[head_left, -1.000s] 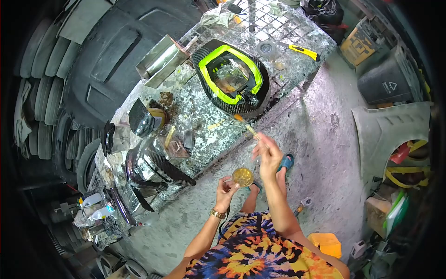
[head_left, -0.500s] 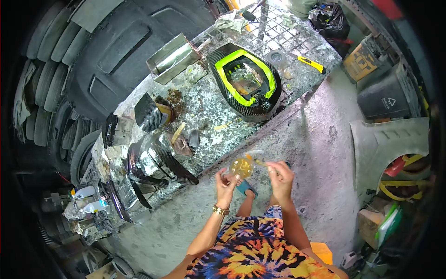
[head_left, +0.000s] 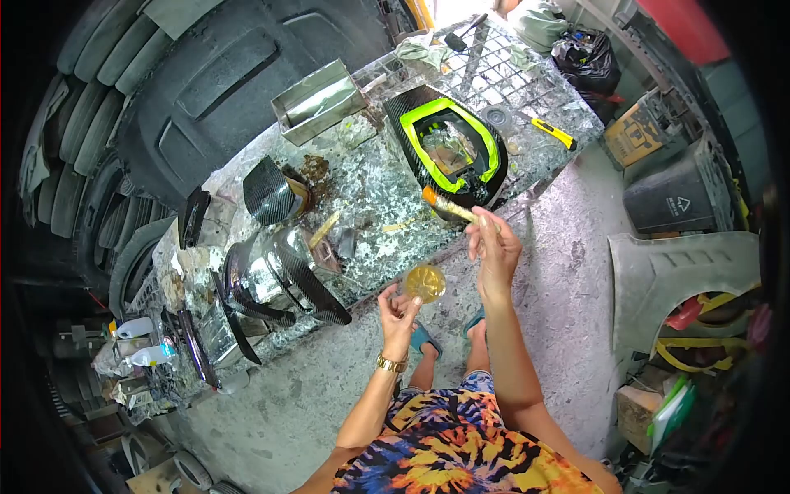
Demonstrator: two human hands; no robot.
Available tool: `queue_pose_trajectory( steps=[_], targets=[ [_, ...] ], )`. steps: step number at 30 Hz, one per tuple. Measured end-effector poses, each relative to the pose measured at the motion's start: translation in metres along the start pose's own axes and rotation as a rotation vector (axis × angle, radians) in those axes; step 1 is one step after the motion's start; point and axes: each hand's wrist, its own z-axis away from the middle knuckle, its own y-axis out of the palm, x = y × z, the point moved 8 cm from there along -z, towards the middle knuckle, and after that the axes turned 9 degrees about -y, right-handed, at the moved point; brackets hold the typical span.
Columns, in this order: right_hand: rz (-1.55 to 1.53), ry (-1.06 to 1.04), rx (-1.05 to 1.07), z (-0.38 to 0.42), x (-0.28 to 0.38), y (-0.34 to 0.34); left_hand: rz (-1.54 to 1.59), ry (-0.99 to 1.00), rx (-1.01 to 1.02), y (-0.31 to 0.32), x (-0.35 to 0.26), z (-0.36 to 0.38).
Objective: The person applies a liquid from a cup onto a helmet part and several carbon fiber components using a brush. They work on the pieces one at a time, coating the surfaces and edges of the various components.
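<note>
left hand [head_left: 398, 318] holds amber cup [head_left: 425, 282] | right hand [head_left: 497, 247] holds brush [head_left: 451, 207] | green-trimmed shell [head_left: 415, 136] on table [head_left: 372, 202]

A yellow-and-black utility knife [head_left: 553, 133] lies near the right edge of the paint-speckled worktable [head_left: 374, 257], and an open rectangular silver metal tin [head_left: 319, 105] sits toward its far side. Behind the tin stands a large matte-black panel with recessed sections [head_left: 222, 76]. Two white plastic bottles [head_left: 153, 355] lie at the lower left. On the right, a black bin with a pale recycling mark [head_left: 671, 202] stands just above a grey wheel-arch fender [head_left: 643, 267], with a shiny black plastic bag [head_left: 586, 62] farther back.
</note>
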Motion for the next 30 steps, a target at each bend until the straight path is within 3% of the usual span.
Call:
queue_pose_trajectory(
  steps=[3, 7, 11, 15, 17, 19, 20, 21, 23, 27, 30],
  targets=[
    [0.125, -0.017, -0.108, 0.003, -0.001, -0.024, -0.027, -0.013, 0.013, -0.01, 0.015, 0.01],
    [0.158, -0.137, -0.086, 0.018, 0.014, -0.023, -0.019, -0.053, 0.039, -0.018, 0.032, 0.021],
    [0.15, -0.146, -0.03, 0.0, 0.018, 0.026, 0.004, -0.093, 0.103, -0.015, 0.045, 0.024],
    [0.363, -0.173, -0.007, 0.025, 0.012, -0.001, 0.031, -0.087, 0.104, -0.009, 0.032, 0.029],
    [0.463, -0.25, 0.067, 0.034, 0.019, -0.003, 0.063, -0.106, 0.121, -0.009, 0.035, 0.031],
    [0.746, -0.703, 0.323, 0.044, 0.061, 0.039, 0.042, -0.102, 0.138, -0.013, 0.039, 0.027],
    [0.774, -0.813, 0.436, 0.043, 0.071, 0.058, 0.013, -0.095, 0.153, -0.014, 0.042, 0.026],
    [0.779, -0.811, 0.442, 0.034, 0.073, 0.063, 0.019, -0.099, 0.153, -0.014, 0.042, 0.027],
    [1.015, -0.972, 0.685, 0.034, 0.066, 0.087, -0.02, -0.095, 0.148, -0.013, 0.036, 0.028],
    [1.186, -0.967, 0.855, 0.038, 0.039, 0.064, 0.056, -0.111, 0.149, -0.012, 0.034, 0.034],
    [1.2, -0.888, 0.861, 0.045, 0.019, 0.04, 0.093, -0.104, 0.136, -0.016, 0.037, 0.037]
  ],
)
